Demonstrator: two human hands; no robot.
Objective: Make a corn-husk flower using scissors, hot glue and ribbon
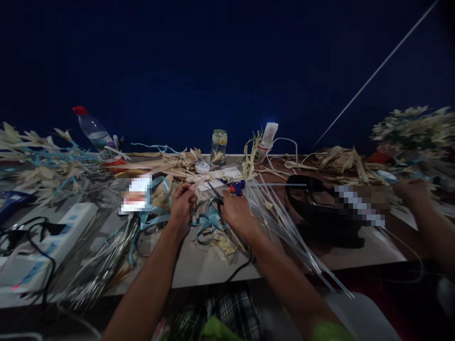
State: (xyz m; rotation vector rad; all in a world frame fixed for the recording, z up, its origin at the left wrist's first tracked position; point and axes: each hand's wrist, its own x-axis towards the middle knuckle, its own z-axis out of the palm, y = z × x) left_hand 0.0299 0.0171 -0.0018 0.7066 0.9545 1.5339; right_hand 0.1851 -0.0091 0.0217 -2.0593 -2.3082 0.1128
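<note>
My left hand (182,204) is closed in a pinch above the middle of the table; what sits between its fingertips is too small and dim to make out. To its right, my right hand (237,210) grips a pair of scissors (215,193), the dark blades pointing up and left toward the left hand. Just beyond the right knuckles lies a blue and orange glue gun (237,187). Below and between the hands there are curled light blue ribbons (209,222) and dried husk scraps (225,245). Pale dried husk strips (159,166) lie beyond the left hand.
A glass jar (219,147) stands at the back, a tilted plastic bottle (93,130) at the back left. A white power strip (67,232) and wire bundle (106,260) lie left. Clear glue sticks (280,218) and a black headset-like object (320,203) lie right, before another person's hand (412,192).
</note>
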